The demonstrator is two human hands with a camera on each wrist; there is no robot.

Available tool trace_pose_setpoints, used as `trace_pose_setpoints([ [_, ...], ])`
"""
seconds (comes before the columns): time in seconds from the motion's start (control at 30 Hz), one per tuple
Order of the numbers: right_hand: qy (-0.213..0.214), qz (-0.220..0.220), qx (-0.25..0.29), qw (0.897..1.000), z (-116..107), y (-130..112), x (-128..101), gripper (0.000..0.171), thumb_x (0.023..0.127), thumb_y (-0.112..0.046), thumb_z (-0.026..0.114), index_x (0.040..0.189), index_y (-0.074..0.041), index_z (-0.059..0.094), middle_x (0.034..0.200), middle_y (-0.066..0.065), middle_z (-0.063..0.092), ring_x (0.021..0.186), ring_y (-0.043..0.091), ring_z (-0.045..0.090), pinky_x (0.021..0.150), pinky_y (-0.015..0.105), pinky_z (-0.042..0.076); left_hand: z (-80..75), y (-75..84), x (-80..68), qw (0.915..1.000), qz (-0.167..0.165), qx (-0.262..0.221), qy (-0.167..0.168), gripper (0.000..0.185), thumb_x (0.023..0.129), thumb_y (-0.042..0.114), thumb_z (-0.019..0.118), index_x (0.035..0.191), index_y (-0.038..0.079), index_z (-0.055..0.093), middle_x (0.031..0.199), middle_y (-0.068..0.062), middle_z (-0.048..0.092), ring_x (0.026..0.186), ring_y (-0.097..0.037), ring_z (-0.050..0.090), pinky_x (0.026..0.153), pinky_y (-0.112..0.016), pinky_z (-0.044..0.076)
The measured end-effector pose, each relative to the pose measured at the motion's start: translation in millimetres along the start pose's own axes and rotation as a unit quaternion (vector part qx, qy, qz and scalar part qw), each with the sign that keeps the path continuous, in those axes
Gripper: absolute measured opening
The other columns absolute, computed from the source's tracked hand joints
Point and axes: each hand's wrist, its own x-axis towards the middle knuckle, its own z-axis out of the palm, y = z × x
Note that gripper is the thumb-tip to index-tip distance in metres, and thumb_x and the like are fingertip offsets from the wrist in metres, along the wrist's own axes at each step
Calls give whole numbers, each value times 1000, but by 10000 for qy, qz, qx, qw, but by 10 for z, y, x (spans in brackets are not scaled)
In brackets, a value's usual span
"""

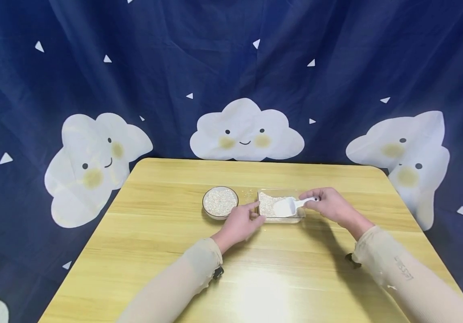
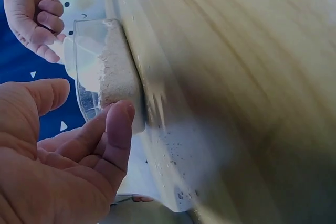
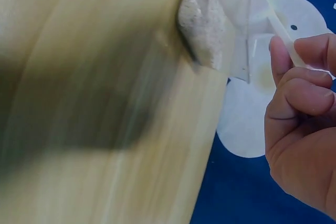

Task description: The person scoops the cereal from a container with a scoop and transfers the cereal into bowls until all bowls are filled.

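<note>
Clear plastic, rectangular, shallow: the clear rectangular tray (image 1: 281, 214) sits on the pale wooden table (image 1: 167, 251) between my two hands and holds a heap of pale, coarse grain (image 1: 269, 204), banked toward the side nearest my left fingers. In the left wrist view the grain lies against the tray's wall (image 2: 100, 66) just beyond my thumb tip.

My left hand (image 1: 239, 223) rests at the tray's near left corner, fingers straight and loosely together, fingertips touching the clear wall; it grips nothing.

My right hand (image 1: 330, 205) pinches the handle of a small white plastic scoop (image 1: 290, 206), fingers curled around it, thumb on top. The scoop's bowl lies over the tray, just past my right fingertips, above the grain. I cannot tell whether the bowl carries grain.

Just beyond my left knuckles stands a round clear glass bowl (image 1: 220, 202), filled nearly level with the same pale grain, close to the tray but apart from it.
</note>
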Motion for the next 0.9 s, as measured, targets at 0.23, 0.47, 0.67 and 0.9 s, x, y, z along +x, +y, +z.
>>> trace_pose_setpoints([
  [0.23,-121,247,864,9959,114,81,31,44,93,-21,78,132,-1,72,68,-13,46,57,5,41,52,23,39,7,19,2,9999,-69,-108,93,61,102,27,73,157,12,53,125,-15,79,36,-6,43,36,-19,38],
  [0.47,-139,401,1713,9843,286,139,-4,49,95,-13,72,140,5,65,61,-17,48,52,2,36,49,22,36,16,27,-2,9995,-206,-210,76,61,101,27,74,157,13,54,125,-15,79,38,-7,47,39,-20,43],
  [0.67,108,460,2181,9748,423,129,-53,51,96,-9,66,144,7,60,56,-15,38,50,3,32,49,21,31,28,7,-6,9992,-299,-271,20,63,100,26,74,159,16,52,127,-15,78,38,-7,46,37,-20,41],
  [0.9,490,601,2234,9716,488,132,-45,54,97,-11,66,148,3,59,57,-15,39,50,2,33,48,21,33,21,-9,-8,10000,-74,-3,-51,65,102,27,72,161,14,49,129,-13,78,39,-7,48,37,-21,43],
])
